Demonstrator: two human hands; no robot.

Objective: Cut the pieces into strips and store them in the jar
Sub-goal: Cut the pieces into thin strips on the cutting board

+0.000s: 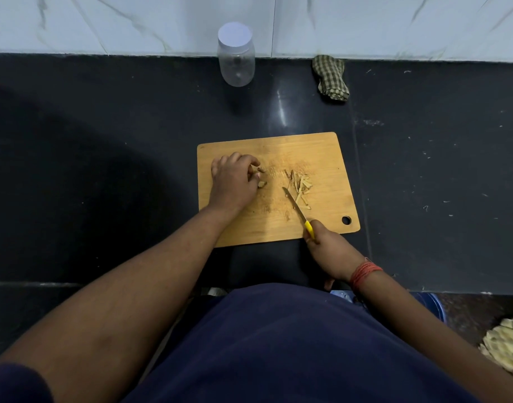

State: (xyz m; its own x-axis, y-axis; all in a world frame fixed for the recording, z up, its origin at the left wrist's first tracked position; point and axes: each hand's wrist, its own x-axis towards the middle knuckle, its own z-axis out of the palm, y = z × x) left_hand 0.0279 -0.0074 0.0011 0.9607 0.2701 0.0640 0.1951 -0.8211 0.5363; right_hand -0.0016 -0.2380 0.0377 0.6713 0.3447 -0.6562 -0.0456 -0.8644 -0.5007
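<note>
A wooden cutting board (316,228) lies on the black counter. My left hand (232,181) sits on the board's left part, fingers curled round small brownish pieces (261,184). My right hand (328,245) grips the yellow handle of a small knife (296,206) at the board's near edge; its blade points up-left, the tip beside a pile of thin cut strips (300,186) right of the board's centre. A clear plastic jar (236,58) with a white lid on it stands at the back, against the wall.
A green checked cloth (331,78) lies bunched at the back right by the marble wall. Small scraps dot the black counter (104,170) on the right. A pale lumpy object (505,344) and a blue container (429,303) sit below the counter's edge at lower right.
</note>
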